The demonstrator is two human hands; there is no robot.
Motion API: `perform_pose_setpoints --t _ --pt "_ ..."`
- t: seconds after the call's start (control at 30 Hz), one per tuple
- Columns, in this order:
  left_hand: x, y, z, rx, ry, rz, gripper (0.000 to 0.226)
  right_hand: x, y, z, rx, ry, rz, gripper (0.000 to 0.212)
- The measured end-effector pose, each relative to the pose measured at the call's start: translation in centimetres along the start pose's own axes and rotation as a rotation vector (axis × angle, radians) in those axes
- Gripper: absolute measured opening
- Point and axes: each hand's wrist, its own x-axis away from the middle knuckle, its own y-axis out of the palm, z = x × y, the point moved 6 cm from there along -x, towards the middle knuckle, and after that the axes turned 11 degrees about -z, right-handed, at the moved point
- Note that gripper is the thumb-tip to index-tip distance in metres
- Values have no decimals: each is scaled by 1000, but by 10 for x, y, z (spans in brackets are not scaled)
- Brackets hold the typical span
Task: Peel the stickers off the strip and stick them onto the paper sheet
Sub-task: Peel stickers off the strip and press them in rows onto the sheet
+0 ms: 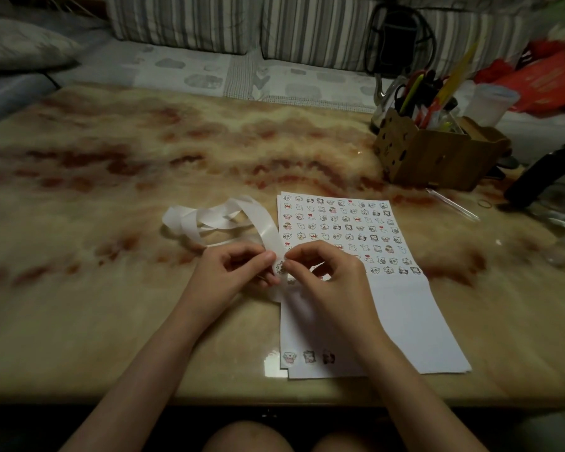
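- Head view: the strip [209, 220] lies in loose curls just left of the paper sheet [405, 321].
- The left hand [238, 272] pinches the strip at the sheet's left edge. It should hold tight so the strip does not wiggle.
- A small sticker [279, 267] sits on the strip between the hands.
- The right hand [323, 272], over the sheet, pinches the sticker's edge with curled fingers. It is best to peel slowly from one corner so it does not tear.
- Next it should go on the sheet's bare white part, below the rows of stickers [340, 230].
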Motion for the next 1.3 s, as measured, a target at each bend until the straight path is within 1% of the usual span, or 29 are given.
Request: perform_pose_setpoints --t 0.1,0.4,0.57,0.73,0.8,0.9,1.0,1.07,1.13,1.23,1.3 --pt "0 0 1 -13 -5 -2 13 0 0 0 9 -3 -3 14" --pt "0 0 0 -8 -19 -1 13 -1 1 1 -2 6 -18 10" --pt "0 0 -2 18 -51 7 12 0 1 0 76 -11 -21 9" --pt "1 -3 -4 9 -66 37 14 3 5 -1 221 -87 -3 3" --pt "1 -4 -4 3 -68 42 15 5 6 -3 265 -130 -10 11" --pt "0 -6 -6 3 -81 49 16 9 6 -7 208 -152 -45 14" --pt "-1 -6 -7 3 -86 63 16 13 -3 -8 47 -137 -79 4" --pt "-1 -6 -8 6 -86 67 17 12 -15 -6 -79 -52 -74 5" --pt "-1 -5 -8 9 -84 67 17 10 -32 5 -182 93 -50 7" --pt "0 -5 -8 6 -83 60 16 8 -64 30 -188 315 -25 5" --pt "-1 -5 -8 2 -82 58 16 9 -83 43 -151 408 -16 5"
